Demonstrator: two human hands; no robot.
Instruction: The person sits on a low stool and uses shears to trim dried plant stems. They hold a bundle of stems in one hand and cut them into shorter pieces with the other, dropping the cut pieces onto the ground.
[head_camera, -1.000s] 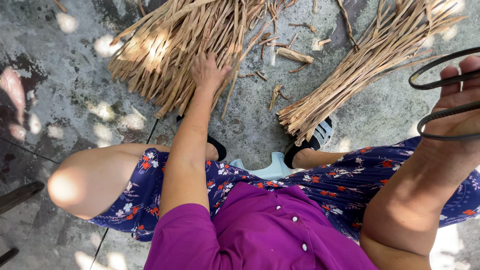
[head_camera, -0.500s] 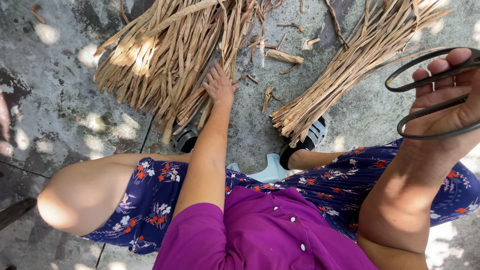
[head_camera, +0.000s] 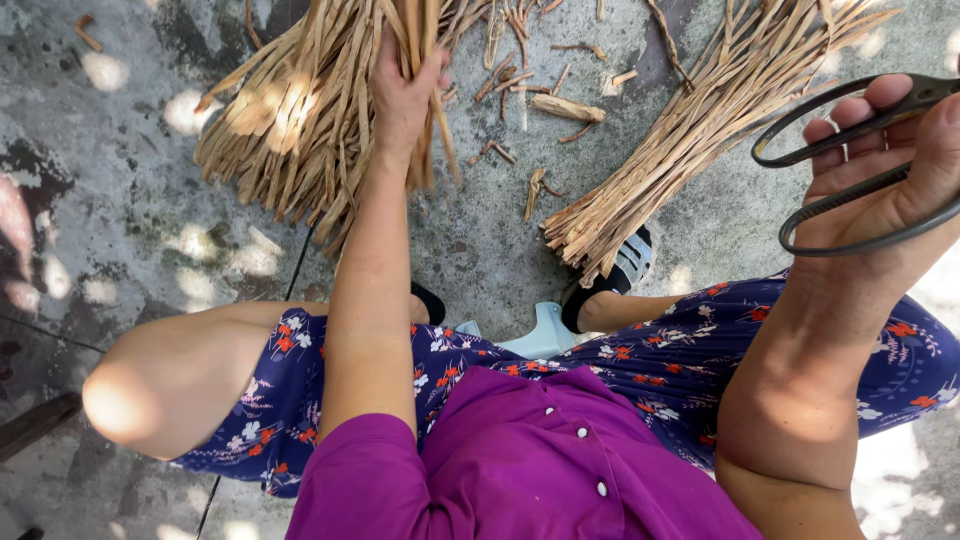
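My left hand (head_camera: 402, 95) reaches forward and grips a few dried tan strips from the left pile of strips (head_camera: 290, 120) on the concrete ground. My right hand (head_camera: 890, 170) is raised at the right edge, its fingers through the black loop handles of a pair of scissors (head_camera: 850, 140); the blades are out of view. A second bundle of dried strips (head_camera: 700, 110) lies at the upper right, its cut ends near my sandalled right foot (head_camera: 625, 265).
Short broken scraps (head_camera: 565, 105) are scattered between the two bundles. I sit on a low pale blue stool (head_camera: 540, 335), knees spread, in a floral skirt. The ground (head_camera: 120, 230) is grey concrete with cracks and dappled sunlight.
My left hand has moved further forward into the left pile and closed around some strips. My right hand with the scissors has stayed raised at the right.
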